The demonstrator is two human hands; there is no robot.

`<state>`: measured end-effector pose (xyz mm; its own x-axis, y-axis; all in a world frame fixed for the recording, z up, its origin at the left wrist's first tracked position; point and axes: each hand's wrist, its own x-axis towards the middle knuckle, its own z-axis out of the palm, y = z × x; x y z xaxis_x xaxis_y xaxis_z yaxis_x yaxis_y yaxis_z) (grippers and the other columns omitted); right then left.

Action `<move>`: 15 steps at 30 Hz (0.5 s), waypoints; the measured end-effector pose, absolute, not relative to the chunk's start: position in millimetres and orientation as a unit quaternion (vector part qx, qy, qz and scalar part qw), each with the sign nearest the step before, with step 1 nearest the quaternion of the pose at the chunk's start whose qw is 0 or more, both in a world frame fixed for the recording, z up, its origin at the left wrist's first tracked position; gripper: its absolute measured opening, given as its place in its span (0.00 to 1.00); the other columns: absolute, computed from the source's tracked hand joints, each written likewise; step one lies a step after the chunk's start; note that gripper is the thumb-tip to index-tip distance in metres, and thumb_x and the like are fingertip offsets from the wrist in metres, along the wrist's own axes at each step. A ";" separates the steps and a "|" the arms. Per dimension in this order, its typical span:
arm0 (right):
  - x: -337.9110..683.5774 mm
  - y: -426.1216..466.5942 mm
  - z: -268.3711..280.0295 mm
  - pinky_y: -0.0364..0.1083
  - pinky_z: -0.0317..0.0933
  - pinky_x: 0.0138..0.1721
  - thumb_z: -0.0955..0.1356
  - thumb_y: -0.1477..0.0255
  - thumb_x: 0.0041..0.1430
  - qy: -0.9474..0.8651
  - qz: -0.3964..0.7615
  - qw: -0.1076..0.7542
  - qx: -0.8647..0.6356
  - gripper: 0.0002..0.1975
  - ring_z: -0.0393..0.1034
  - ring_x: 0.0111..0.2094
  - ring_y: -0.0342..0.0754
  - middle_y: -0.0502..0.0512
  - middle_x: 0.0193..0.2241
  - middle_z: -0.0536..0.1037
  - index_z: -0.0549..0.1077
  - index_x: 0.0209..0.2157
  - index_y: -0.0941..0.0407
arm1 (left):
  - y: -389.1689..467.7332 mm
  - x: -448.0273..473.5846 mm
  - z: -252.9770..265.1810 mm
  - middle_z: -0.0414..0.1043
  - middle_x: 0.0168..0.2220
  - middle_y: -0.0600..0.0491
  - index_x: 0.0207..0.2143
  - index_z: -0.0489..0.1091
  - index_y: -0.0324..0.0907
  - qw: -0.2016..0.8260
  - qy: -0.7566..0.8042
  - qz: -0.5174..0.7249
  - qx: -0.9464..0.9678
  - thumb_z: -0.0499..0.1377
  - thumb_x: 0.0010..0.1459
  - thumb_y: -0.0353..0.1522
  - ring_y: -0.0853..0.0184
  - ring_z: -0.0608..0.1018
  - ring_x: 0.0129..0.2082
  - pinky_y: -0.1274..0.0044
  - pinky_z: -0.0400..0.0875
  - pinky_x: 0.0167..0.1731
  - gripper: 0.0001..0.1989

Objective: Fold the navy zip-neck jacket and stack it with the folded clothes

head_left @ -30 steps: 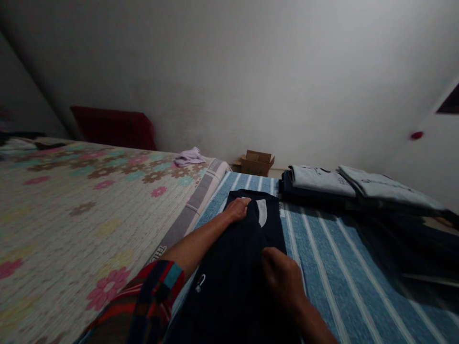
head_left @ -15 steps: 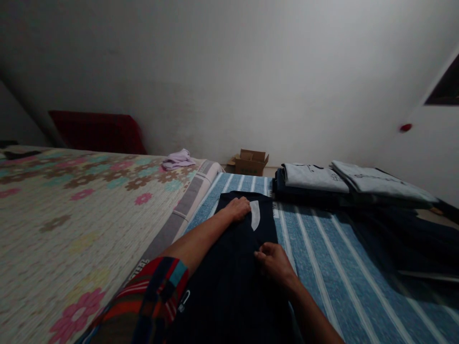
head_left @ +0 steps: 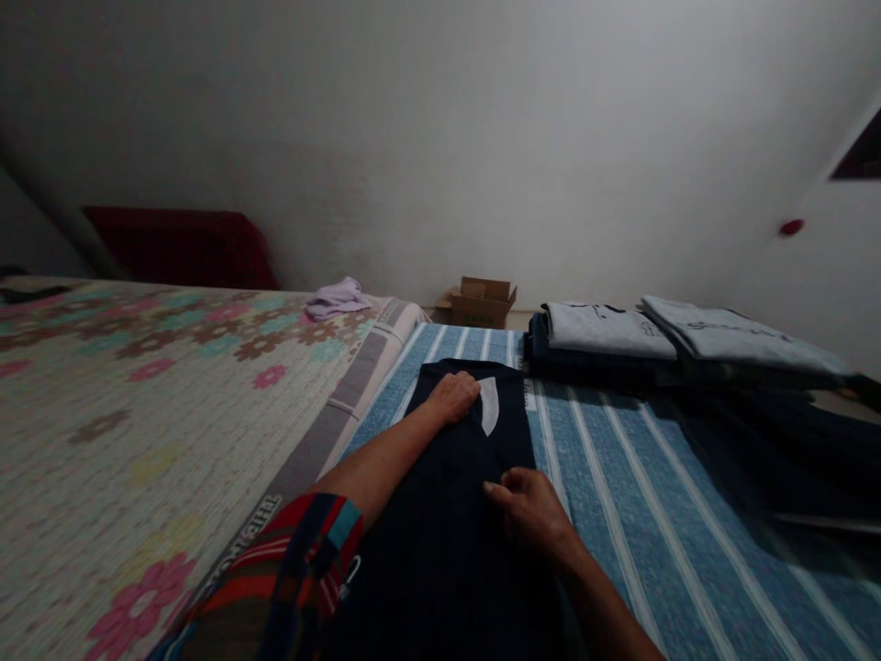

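Note:
A dark navy shirt (head_left: 447, 514), folded into a long narrow strip, lies lengthwise in front of me with a pale grey crescent patch (head_left: 488, 406) near its far end. My left hand (head_left: 454, 397) rests on the cloth just left of the patch, its fingers bent down and closed on the fabric. Closer to me, my right hand (head_left: 527, 505) is at the shirt's right side, thumb and fingers drawn together on the cloth. Its fingertips are partly hidden against the dark fabric. White lettering shows at the shirt's lower left, beside my plaid sleeve (head_left: 303, 551).
Beneath the shirt is a blue striped cover (head_left: 619, 477). Folded grey shirts (head_left: 609, 330) sit on dark folded clothes at the right. Left is a floral quilt (head_left: 206, 413) with a lilac cloth (head_left: 337, 299) on it. An open cardboard box (head_left: 482, 305) stands by the wall.
The view has shifted slightly. My left hand keeps its place on the shirt, and my right hand has barely moved, its thumb now stretched a little further left.

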<state>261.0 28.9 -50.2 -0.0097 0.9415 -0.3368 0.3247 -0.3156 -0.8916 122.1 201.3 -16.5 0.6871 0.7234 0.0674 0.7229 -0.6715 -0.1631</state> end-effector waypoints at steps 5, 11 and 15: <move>259.9 25.6 -43.5 0.37 0.43 0.08 0.64 0.72 0.54 -0.487 0.539 0.285 -0.626 0.11 0.54 0.08 0.39 0.40 0.07 0.59 0.59 0.21 0.54 | 198.4 122.9 -20.8 0.69 0.40 0.41 0.38 0.68 0.35 0.107 -0.397 -0.010 -0.912 0.48 0.56 0.22 0.58 0.68 0.43 0.68 0.63 0.39 0.11; 260.6 25.2 -44.0 0.37 0.41 0.08 0.63 0.72 0.55 -0.496 0.525 0.268 -0.637 0.13 0.54 0.06 0.39 0.43 0.06 0.62 0.59 0.19 0.54 | 194.6 125.1 -18.5 0.68 0.41 0.41 0.37 0.69 0.35 0.097 -0.414 -0.027 -0.904 0.46 0.58 0.22 0.58 0.68 0.45 0.67 0.63 0.41 0.12; 260.9 26.1 -47.6 0.37 0.43 0.08 0.64 0.71 0.55 -0.500 0.513 0.262 -0.647 0.13 0.54 0.06 0.39 0.44 0.06 0.63 0.60 0.19 0.55 | 182.9 122.6 -6.7 0.64 0.50 0.41 0.41 0.68 0.36 0.068 -0.449 -0.041 -0.890 0.46 0.58 0.23 0.57 0.63 0.53 0.67 0.61 0.46 0.14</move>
<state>260.9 26.1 -47.6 -0.0262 0.9156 -0.4012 0.3788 -0.3623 -0.8516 122.6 182.9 -6.7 0.5938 0.7934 0.1339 0.8046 -0.5878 -0.0848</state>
